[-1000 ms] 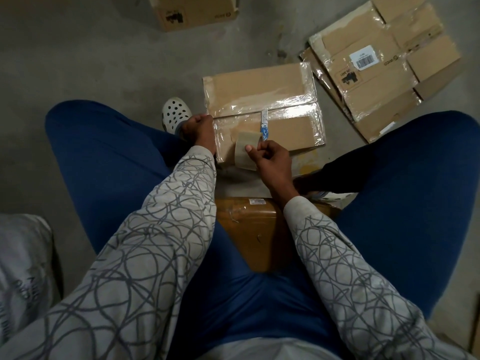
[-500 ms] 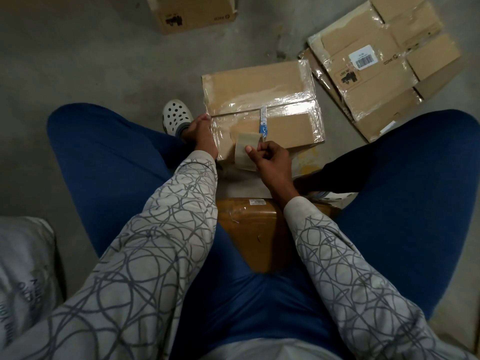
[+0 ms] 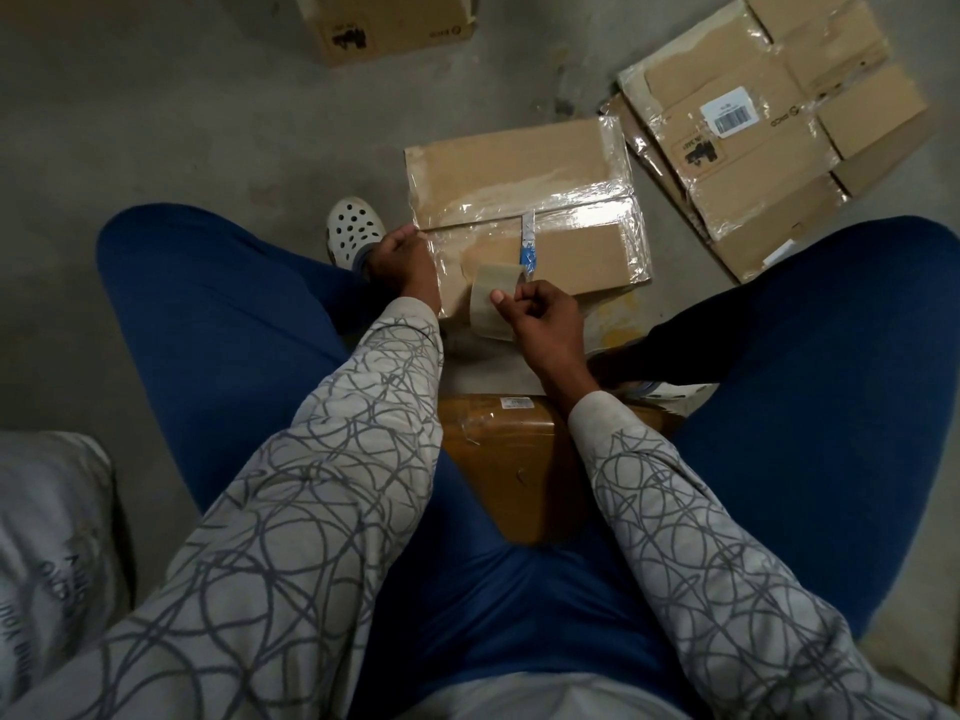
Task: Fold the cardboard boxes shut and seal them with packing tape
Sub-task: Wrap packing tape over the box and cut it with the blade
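Pinching tape roll (image 3: 487, 304) – right hand (image 3: 543, 318), over box (image 3: 519, 168), left hand (image 3: 402, 259) gripping its edge

A flat, tape-glossed cardboard box (image 3: 524, 220) lies on the floor, a tape roll (image 3: 491, 302) at its near edge.

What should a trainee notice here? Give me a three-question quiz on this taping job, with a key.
1. True or false: the right hand pinches the tan roll of packing tape.
2. The left hand holds the taped brown cardboard box at its: A) left edge B) far edge C) right edge.
3. Fill in: the white barcode label sits on the flattened cardboard carton lying to the box's ____.
Key: 1 true; 2 A; 3 right.
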The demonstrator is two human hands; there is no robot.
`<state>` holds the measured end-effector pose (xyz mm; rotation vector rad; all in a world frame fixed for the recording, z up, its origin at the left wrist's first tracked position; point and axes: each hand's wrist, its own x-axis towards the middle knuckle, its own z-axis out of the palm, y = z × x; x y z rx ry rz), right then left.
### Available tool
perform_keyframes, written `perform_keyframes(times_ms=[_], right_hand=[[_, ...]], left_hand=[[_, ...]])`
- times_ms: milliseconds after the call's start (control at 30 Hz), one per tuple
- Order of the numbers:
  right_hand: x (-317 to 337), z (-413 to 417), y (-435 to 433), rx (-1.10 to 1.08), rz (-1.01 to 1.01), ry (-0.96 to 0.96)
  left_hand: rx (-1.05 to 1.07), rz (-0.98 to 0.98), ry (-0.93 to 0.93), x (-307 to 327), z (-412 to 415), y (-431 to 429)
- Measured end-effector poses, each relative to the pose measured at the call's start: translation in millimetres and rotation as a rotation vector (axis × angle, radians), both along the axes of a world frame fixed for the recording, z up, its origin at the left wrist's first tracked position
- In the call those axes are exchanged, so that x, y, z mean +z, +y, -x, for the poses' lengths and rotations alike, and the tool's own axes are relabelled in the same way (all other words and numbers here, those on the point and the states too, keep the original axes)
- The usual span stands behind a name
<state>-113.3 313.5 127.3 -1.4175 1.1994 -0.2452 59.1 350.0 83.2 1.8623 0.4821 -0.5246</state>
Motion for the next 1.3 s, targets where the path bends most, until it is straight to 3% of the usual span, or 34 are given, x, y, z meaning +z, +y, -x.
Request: perform_keyframes(times_ms=[133, 233, 567, 800, 967, 1100, 1300], right_hand=[[1, -1, 0, -0.001, -0.011, -0.018], [2, -2, 0, -0.014, -0.021, -0.038], [4, -1, 1, -0.002, -0.019, -0.009], [4, -1, -1, -0.006, 0.038, 0.007], [-2, -1, -3, 0.027, 0.067, 0.052], [-5, -2, -4, 0.063, 0.072, 0.056], [-6, -1, -2, 0.085, 0.113, 0.079]], left_hand=[[-0.138, -0.102, -0.086, 6, 25, -2], [-0.131, -0.190, -0.020, 2, 42, 8], [0.113, -0.074, 0.118, -4, 36, 14], [-0.103, 0.062, 0.220, -2, 22, 17], [-0.100, 0.069, 0.150, 10, 13, 10], [-0.120, 0.124, 0.217, 17, 6, 3], [-0.097, 0.104, 0.114, 16, 14, -5]])
